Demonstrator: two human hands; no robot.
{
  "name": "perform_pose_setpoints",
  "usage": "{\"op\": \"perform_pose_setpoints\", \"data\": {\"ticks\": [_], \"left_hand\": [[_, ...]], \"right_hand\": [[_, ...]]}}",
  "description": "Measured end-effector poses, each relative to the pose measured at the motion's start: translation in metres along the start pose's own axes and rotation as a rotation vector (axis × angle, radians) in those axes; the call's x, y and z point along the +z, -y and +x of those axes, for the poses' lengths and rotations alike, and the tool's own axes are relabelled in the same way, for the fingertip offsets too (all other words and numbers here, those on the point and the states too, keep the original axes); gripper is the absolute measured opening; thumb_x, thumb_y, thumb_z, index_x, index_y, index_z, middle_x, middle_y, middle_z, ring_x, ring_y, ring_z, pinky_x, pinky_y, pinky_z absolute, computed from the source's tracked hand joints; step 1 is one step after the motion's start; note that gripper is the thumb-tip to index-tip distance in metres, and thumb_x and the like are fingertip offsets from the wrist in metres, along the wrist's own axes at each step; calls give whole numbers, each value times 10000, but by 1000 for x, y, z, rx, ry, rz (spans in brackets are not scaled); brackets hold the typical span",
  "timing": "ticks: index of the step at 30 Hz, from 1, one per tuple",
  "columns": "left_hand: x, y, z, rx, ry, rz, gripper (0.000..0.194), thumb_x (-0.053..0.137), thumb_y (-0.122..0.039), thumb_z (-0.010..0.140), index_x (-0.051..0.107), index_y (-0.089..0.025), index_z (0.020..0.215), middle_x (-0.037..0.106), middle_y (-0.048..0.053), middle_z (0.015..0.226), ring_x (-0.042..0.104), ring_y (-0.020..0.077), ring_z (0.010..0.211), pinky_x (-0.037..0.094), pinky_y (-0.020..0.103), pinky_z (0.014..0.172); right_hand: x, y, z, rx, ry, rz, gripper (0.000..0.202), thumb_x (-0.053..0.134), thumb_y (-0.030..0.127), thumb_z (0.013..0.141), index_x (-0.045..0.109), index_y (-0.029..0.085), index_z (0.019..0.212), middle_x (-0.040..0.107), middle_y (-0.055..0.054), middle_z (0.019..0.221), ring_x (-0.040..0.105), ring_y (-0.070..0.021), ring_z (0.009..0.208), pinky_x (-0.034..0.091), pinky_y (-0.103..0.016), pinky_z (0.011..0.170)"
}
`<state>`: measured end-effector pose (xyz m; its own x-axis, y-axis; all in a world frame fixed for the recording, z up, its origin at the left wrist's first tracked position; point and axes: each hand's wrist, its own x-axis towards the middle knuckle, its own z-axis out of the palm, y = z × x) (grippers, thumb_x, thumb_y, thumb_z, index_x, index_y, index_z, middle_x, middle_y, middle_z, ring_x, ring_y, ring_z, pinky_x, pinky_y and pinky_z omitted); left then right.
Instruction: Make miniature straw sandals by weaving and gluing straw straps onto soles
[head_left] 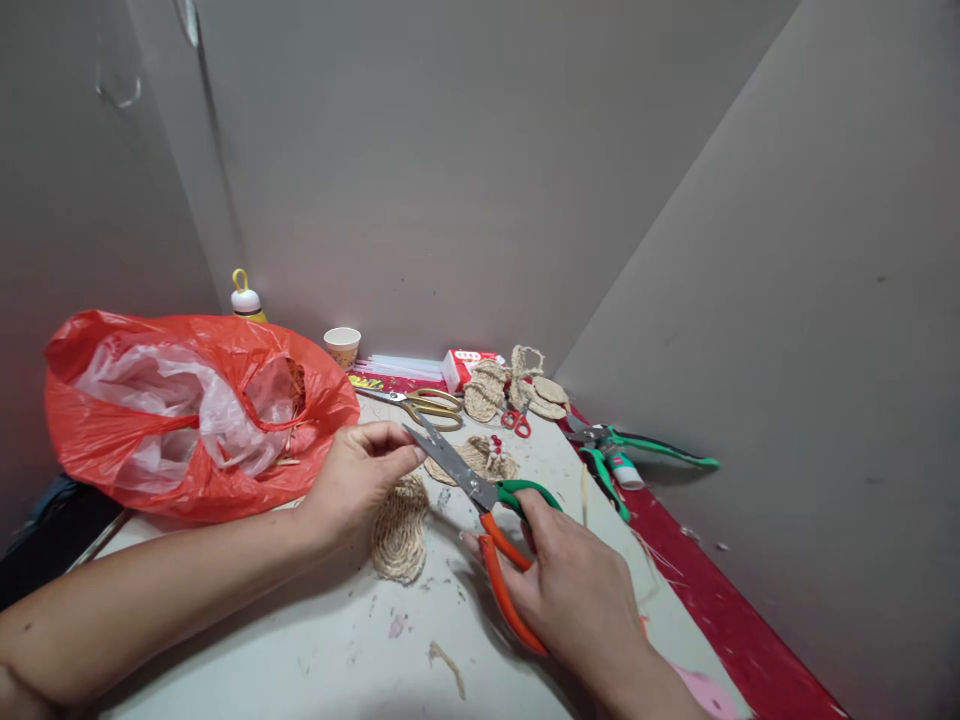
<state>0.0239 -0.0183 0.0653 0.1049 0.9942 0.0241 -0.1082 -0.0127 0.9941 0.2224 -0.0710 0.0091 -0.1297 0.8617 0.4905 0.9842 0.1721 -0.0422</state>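
Observation:
My right hand (570, 570) is wrapped round a pair of scissors (465, 478) with one green and one orange handle. The scissors' blades are parted and point up and left toward my left hand (364, 470). Thumb and forefinger of that hand are pinched together beside the blade tips; what lies between them is too small to make out. Just below the left fingers is a woven straw sole (400, 535), its upper end partly hidden by the hand. Behind the blades lies a straw slipper (471, 457) with red and white beads on it.
A red plastic bag (187, 490) fills the table's left side. Toward the back are gold-handled scissors (431, 405), a paper cup (343, 345), more straw pieces (485, 390) and small red scissors (516, 423). Green-handled pliers (652, 447) lie along the right wall.

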Motion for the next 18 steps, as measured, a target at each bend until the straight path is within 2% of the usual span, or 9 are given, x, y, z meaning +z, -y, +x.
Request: {"op": "perform_pose_setpoints", "data": {"ticks": [4,11,18], "left_hand": [[0,1,1,9,1,24,105,682,-162,652,632,-148,561,461,-75,463,311,47,425,236,211,442],[-2,2,0,18,17,42,111,673,-174,666,624,-151,569,448,-77,472,295,48,431,249,215,461],[-3,6,1,24,-4,51,98,697,-202,675,650,-158,601,470,-68,506,305,58,453,254,221,470]], "right_hand": [[1,0,0,10,-5,-6,343,510,570,813,505,226,820,603,0,577,586,-200,497,319,-263,463],[3,0,-1,2,-106,-96,416,510,639,786,539,226,744,594,-2,524,608,-207,507,280,-264,466],[2,-1,-3,12,-51,-54,423,484,651,800,510,235,730,584,26,480,579,-184,428,272,-248,437]]}}
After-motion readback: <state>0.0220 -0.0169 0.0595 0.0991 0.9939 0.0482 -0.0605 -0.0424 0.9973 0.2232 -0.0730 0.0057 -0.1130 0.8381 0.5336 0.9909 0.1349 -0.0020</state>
